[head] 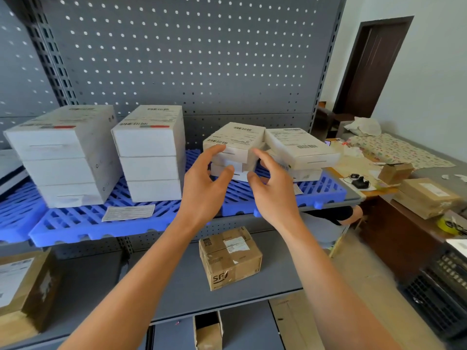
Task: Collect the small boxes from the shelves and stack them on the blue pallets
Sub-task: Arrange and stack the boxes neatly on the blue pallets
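Observation:
Blue pallets (83,223) lie along the upper shelf. On them stand stacks of small white boxes: a stack of three at the left (63,152), another of three (151,150) beside it, then a low stack with a top box (235,141), and a skewed box (300,147) on another at the right. My left hand (204,183) and my right hand (273,185) hover with fingers spread just in front of the top box; fingertips are at its front edge, holding nothing.
A loose label (129,212) lies on the pallet. A brown SF carton (230,256) sits on the lower grey shelf, another carton (22,286) at the left. To the right stands a dark desk with brown parcels (427,197) and a tape roll (447,224).

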A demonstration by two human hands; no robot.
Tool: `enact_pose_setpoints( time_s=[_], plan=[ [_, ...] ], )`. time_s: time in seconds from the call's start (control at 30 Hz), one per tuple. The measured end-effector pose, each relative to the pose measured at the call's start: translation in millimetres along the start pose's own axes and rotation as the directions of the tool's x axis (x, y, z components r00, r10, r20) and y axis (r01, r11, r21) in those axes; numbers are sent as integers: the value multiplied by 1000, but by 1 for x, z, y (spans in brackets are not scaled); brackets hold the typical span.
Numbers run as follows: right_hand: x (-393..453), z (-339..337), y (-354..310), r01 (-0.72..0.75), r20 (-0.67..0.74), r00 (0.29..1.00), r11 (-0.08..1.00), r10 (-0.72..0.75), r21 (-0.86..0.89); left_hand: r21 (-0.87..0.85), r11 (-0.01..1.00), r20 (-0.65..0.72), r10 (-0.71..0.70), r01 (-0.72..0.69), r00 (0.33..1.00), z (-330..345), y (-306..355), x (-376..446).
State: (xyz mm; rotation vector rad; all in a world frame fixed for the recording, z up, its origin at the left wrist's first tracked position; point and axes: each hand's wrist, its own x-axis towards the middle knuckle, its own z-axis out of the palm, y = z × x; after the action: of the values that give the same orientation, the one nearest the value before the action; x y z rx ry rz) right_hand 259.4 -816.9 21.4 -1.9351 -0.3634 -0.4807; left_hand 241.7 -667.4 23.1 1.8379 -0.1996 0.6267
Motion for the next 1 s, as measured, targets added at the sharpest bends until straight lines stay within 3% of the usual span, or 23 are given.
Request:
enact_pose_setpoints(
  time_s=[0.37, 0.6, 1.0],
  plan=[
    [21, 22, 11, -41, -29, 999, 995, 39, -93, -59, 997, -2, -59, 59, 998, -8, -11, 21],
    [29, 32, 17, 14, -72, 997, 983, -27, -181, -104, 978, -19, -185, 182, 983, -5, -14, 32],
    [36, 30, 22, -26, -71, 997, 992, 17, -126, -206, 925, 64, -313, 319, 948, -4, -30, 48]
  ],
)
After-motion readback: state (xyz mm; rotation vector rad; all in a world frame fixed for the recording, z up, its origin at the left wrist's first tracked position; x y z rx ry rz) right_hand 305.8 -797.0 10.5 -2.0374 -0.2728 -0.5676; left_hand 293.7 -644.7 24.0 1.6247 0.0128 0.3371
